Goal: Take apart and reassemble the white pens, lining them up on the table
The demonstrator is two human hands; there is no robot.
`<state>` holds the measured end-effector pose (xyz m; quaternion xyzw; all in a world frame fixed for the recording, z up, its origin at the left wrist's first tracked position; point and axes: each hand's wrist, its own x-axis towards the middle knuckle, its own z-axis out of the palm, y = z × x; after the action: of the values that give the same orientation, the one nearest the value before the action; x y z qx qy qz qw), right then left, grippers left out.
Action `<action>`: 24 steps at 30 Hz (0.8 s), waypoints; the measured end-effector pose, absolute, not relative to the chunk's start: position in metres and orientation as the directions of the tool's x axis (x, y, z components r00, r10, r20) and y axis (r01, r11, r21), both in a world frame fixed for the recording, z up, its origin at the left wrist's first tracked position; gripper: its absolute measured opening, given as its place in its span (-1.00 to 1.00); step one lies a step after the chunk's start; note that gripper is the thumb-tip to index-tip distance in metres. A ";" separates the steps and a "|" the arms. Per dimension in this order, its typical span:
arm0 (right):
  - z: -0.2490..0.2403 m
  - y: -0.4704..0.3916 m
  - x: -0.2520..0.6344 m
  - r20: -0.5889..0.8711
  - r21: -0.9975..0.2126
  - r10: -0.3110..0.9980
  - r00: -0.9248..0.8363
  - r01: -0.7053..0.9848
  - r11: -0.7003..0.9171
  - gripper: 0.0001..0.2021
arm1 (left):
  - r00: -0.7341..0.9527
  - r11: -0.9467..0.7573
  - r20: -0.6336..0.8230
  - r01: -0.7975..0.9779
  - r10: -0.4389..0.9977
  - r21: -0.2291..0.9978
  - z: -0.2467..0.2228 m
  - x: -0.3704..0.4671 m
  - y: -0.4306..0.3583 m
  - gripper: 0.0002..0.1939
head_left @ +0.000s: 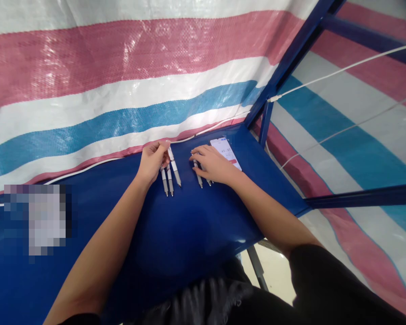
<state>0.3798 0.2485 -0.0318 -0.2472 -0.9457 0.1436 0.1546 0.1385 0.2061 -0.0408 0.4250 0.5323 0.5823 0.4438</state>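
Note:
My left hand [152, 161] has its thumb and fingers pinched at the upper end of a white and grey pen [174, 168], whose tip points toward me on the blue table [176, 234]. Two similar pens, a left one [164, 181] and a right one [170, 181], lie side by side just below that hand, their upper ends partly hidden by it. To the right, my right hand [211, 163] curls over more pens, with its thumb and fingers around one pen [198, 178]. Only the lower ends of the pens beneath this palm show.
A phone [226, 151] with a lit screen lies just beyond my right hand. A white cable [88, 169] runs along the table's back edge by the striped sheet [122, 99]. Blue frame posts [280, 72] stand at the right. A blurred-out patch [47, 219] covers something at the left.

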 end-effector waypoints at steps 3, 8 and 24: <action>-0.022 0.237 0.375 0.260 -0.358 0.555 -0.790 0.455 0.815 -0.78 | -0.246 -0.054 0.016 -0.146 0.969 0.988 -0.036 0.139 0.206 -0.64; -0.008 0.212 0.359 0.229 -0.591 0.691 -0.685 0.466 0.658 -0.62 | -0.245 -0.066 0.025 -0.162 0.969 0.984 -0.025 0.143 0.203 -0.70; -0.001 0.237 0.377 0.030 -0.915 0.692 -0.721 0.260 0.310 -0.40 | -0.157 -0.174 0.185 0.085 0.970 0.981 -0.033 0.122 0.164 -0.58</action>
<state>0.3767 0.2368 -0.0008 -0.3049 -0.7801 0.5022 0.2152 0.1220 0.1641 -0.0329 0.5178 0.5095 0.5646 0.3919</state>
